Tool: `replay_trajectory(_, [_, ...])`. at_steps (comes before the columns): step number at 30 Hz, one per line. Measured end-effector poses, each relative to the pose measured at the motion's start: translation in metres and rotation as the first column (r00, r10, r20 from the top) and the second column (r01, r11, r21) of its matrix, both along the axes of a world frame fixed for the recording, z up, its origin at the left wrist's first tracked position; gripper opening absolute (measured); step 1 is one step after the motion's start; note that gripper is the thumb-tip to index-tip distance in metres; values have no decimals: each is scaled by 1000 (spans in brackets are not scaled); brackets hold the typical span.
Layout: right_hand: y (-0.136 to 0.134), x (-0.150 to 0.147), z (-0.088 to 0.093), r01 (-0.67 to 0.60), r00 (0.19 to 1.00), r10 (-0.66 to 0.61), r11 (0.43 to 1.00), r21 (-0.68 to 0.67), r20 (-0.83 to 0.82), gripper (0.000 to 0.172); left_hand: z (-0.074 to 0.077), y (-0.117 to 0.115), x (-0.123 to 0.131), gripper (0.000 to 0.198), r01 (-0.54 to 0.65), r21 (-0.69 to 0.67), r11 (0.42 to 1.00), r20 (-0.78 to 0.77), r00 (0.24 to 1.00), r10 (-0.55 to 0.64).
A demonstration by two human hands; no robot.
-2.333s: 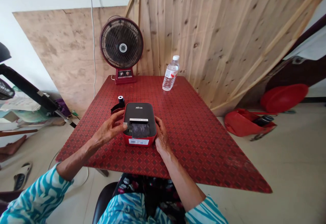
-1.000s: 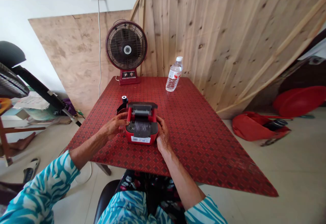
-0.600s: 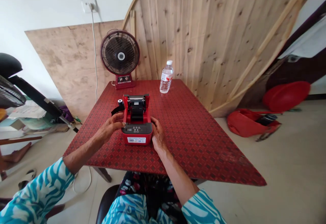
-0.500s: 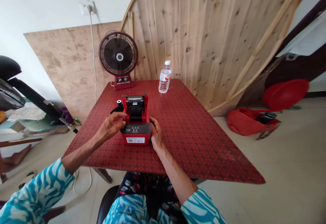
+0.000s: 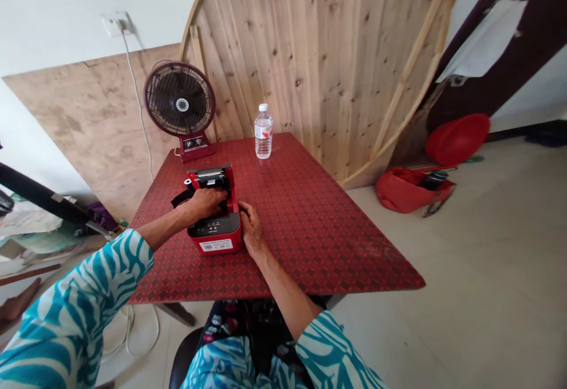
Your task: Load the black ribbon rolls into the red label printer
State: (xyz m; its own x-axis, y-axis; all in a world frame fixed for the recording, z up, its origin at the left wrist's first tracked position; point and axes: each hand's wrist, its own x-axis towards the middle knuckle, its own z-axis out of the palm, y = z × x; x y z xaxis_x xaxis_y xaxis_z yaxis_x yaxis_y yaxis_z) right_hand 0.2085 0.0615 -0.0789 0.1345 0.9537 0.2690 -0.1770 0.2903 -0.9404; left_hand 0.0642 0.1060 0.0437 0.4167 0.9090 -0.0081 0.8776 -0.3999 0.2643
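A red and black label printer (image 5: 215, 246) stands on the table with its lid raised and its inside exposed. My left hand (image 5: 204, 203) reaches over its left wall into the open compartment; its fingertips are hidden there, and I cannot make out whether they pinch anything. Curved against the printer's right side, my right hand (image 5: 251, 226) holds the body. A small roll (image 5: 188, 183) with a white end and a dark strip (image 5: 180, 198) lie just left of the printer.
The table (image 5: 305, 235) has a red patterned cover. A fan (image 5: 180, 103) and a water bottle (image 5: 263, 132) stand toward its back. Wooden boards (image 5: 328, 52) lean on the wall behind. A red bag (image 5: 396, 194) and a red round basin (image 5: 458, 138) are on the right.
My left hand has moved from the printer's left edge into its open compartment. My right hand stays on the right side. The view has turned right, so everything sits further left.
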Motion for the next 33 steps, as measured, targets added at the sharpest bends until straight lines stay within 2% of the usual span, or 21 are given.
replay_trajectory(2, [0, 0, 2, 11, 1000, -11, 1000, 1, -3, 31, 2, -4, 1, 22, 7, 15, 1000, -22, 1000, -7])
replay_trajectory(5, [-2, 0, 5, 4, 1000, -4, 1000, -13, -4, 31, 15, -16, -1, 25, 31, 31, 999, -45, 999, -29])
replay_trajectory(8, [-3, 1, 6, -9, 1000, 9, 1000, -15, 0, 32, 37, -38, -12, 27, 72, 73, 995, -23, 997, -70])
replay_trajectory(10, [-3, 2, 6, -7, 1000, 7, 1000, -15, 7, 32, 56, -55, -27, 31, 56, 118, 991, 69, 995, -65])
replay_trajectory(11, [-3, 2, 5, -5, 1000, 5, 1000, -15, 11, 32, 66, -62, -37, 35, 11, 131, 991, 147, 989, -31])
replay_trajectory(13, [-2, 3, 2, -5, 1000, 5, 1000, -15, 16, 32, 82, -72, -61, 38, -153, 156, 976, 311, 945, 99])
replay_trajectory(16, [-2, 4, -2, -26, 1000, 26, 1000, -14, 6, 33, 91, -73, -100, 38, -404, 122, 907, 492, 818, 298])
replay_trajectory(19, [-2, 6, -4, -38, 999, 38, 999, -28, -4, 33, 77, -60, -133, 38, -539, 45, 841, 644, 659, 388])
replay_trajectory(22, [-4, 7, -3, -45, 999, 44, 998, -52, -11, 33, 52, -35, -152, 39, -587, 11, 810, 750, 540, 382])
replay_trajectory(24, [-5, 8, -1, -44, 999, 42, 996, -73, -19, 33, 34, -14, -157, 42, -601, -3, 800, 791, 487, 369])
replay_trajectory(26, [-6, 8, 1, -43, 999, 41, 995, -90, -22, 34, 15, 6, -158, 44, -589, -12, 808, 788, 492, 370])
replay_trajectory(29, [-6, 9, 3, -41, 999, 40, 994, -106, -15, 35, -17, 28, -154, 36, -539, -66, 840, 700, 575, 424])
replay_trajectory(31, [-6, 10, 3, -37, 999, 37, 993, -111, -4, 35, -36, 34, -152, 30, -535, -89, 840, 652, 606, 456])
replay_trajectory(33, [-6, 10, 3, -33, 999, 34, 993, -112, 4, 34, -48, 36, -153, 28, -542, -92, 835, 626, 621, 471])
